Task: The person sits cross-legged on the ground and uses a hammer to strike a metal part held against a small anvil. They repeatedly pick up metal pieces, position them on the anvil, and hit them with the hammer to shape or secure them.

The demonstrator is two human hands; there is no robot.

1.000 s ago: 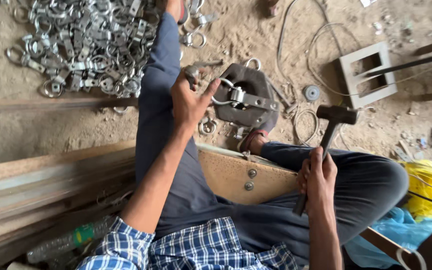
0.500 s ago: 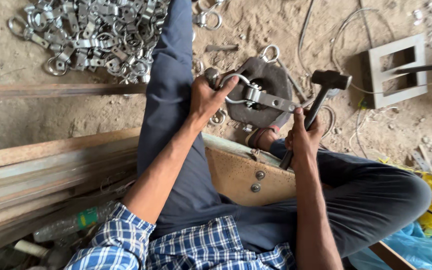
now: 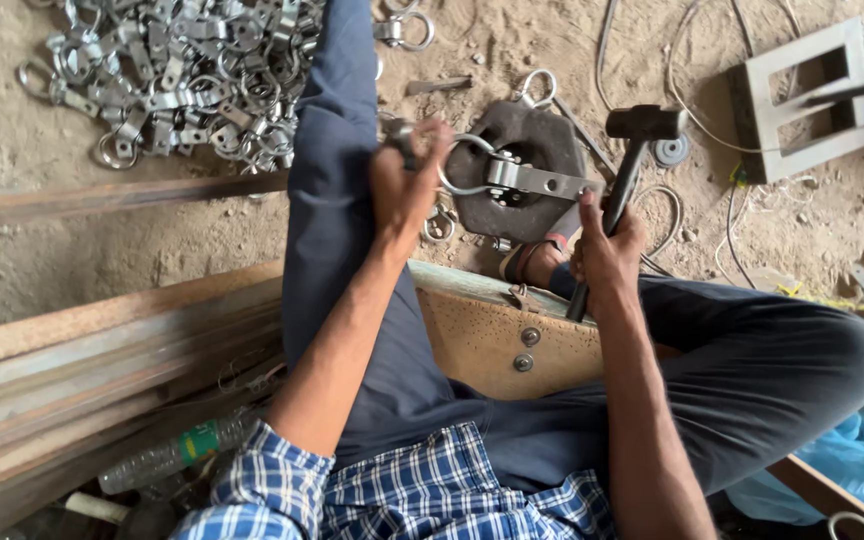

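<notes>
Sandy workshop floor, a dark metal block (image 3: 527, 165) at the middle of the work.

The ground around the block is loose, gritty sand strewn with wire loops and scraps. On top of the block lies a metal ring clamp (image 3: 507, 178), its ring end toward the left hand (image 3: 407, 185), which is closed around that end. The right hand (image 3: 607, 250), just below and right of the block, is wrapped tight on the handle of a hammer (image 3: 642, 125), whose head hangs above the block's right edge. Up and left of the block lies a heap of clamps (image 3: 187, 75); to its right, a grey square frame (image 3: 802, 95). Rusty steel bars (image 3: 102, 350) run low left. Bare sand lies open above the block.
</notes>
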